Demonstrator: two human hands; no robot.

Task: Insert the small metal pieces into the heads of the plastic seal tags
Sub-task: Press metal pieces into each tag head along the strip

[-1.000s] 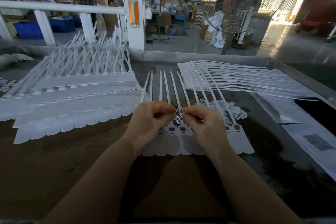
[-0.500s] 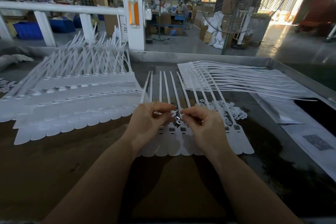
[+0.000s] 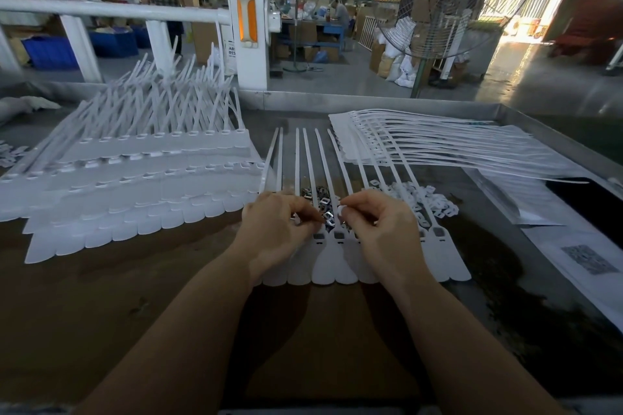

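While my left hand (image 3: 274,232) and right hand (image 3: 381,229) curl over the tags (image 3: 333,263) in front of me, each pinches something small; metal pieces (image 3: 320,199) lie just beyond, a tag stack (image 3: 135,178) far left.

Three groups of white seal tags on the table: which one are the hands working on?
The flat row of tags at centre front. Both the left hand and right hand are over its heads; the left stack and right stack lie untouched.
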